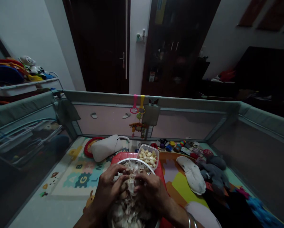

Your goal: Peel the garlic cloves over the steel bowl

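Observation:
My left hand (107,190) and my right hand (151,191) meet over a white bowl (135,161), their fingers curled around a garlic clove (124,186) that is partly hidden among papery skins. A heap of garlic skins (129,202) fills the bowl and rises above its rim. Just beyond the bowl, a transparent plastic box (148,157) holds several peeled garlic cloves. Both the bowl and the box rest on a red plastic surface (121,156), and much of the bowl is hidden by my hands and the skins.
Low mesh playpen walls (113,122) surround a lettered foam mat (81,175). On the mat are a white cushion (106,148), a grey stuffed toy (214,172) and several small toys (177,147). Colourful toys (138,126) hang from the far rail.

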Demonstrator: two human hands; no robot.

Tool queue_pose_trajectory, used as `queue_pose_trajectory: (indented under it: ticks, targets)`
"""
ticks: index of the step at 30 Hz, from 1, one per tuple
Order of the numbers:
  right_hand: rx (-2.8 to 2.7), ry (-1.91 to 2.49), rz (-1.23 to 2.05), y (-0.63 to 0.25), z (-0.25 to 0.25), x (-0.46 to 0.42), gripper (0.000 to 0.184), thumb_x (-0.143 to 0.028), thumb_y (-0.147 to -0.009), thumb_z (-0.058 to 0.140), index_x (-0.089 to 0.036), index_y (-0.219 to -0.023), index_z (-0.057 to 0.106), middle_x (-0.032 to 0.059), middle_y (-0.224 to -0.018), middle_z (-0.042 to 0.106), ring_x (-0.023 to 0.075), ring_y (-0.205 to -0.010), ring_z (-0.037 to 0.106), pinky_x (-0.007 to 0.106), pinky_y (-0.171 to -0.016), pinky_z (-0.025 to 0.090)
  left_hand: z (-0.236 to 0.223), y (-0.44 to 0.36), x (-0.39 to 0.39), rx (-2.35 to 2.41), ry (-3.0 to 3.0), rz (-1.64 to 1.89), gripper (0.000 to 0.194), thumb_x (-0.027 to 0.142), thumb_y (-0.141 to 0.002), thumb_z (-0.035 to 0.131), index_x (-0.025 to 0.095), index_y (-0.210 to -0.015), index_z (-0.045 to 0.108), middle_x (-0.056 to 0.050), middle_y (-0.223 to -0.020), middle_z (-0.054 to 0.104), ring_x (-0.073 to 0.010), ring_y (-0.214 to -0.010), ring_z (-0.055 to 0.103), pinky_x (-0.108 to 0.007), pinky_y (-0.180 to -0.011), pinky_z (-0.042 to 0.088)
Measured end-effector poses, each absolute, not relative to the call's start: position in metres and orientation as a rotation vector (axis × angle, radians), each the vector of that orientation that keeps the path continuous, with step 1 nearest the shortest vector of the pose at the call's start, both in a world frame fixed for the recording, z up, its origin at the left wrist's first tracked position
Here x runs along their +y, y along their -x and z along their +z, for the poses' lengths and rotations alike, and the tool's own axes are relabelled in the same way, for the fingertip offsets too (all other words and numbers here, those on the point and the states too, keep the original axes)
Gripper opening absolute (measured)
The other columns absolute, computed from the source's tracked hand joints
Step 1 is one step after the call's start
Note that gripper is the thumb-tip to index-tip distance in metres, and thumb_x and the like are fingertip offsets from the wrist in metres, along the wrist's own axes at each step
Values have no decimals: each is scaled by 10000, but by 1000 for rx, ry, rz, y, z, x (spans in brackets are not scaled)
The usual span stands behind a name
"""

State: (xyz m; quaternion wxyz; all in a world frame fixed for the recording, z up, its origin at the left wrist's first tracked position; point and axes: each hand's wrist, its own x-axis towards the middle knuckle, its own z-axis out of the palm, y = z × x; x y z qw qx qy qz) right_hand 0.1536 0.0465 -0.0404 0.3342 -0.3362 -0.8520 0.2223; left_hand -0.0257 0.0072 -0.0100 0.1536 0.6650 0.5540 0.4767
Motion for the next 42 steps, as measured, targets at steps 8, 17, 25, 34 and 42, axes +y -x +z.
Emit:
queue_pose_trajectory:
  ticks: [8,17,25,34,42]
  targets:
    - [-2148,784,576,-153,-32,43,148,-221,-723,631,-225,-866,666,84,-924,650,217,-809,619,317,-667,512,-13,23,7,1541,-1974,1383,88,146,-736,556,193,-789,608,-14,-763,659,-166,-718,622,-245,-642,488]
    - [-2018,711,867,-154,-20,42,286,-253,-839,486,-232,-1114,562,59,-907,690,180,-761,647,302,-687,517,-15,18,5,1433,-2081,1406,128,105,-745,540,196,-799,611,-37,-808,645,-178,-786,608,-269,-684,486]
    - [-1906,702,870,-153,-25,39,230,-373,-817,527,-183,-866,646,55,-745,701,165,-666,646,261,-654,507,-14,12,0,1296,-2207,1339,129,132,-789,491,196,-768,601,-37,-763,657,-170,-736,613,-261,-653,482]
    - [-1928,716,856,-152,-24,35,216,-362,-825,501,-204,-832,648,45,-707,698,161,-620,649,249,-593,508,-14,14,0,1236,-2177,1383,129,166,-817,478,203,-791,598,-17,-724,673,-149,-669,629,-217,-608,479]
    - [-1874,742,980,-154,-16,42,189,-246,-824,506,-217,-941,652,64,-866,710,189,-765,665,307,-707,521,-13,17,4,1386,-1940,1349,117,204,-789,511,193,-778,627,-30,-751,675,-170,-703,625,-247,-637,490]
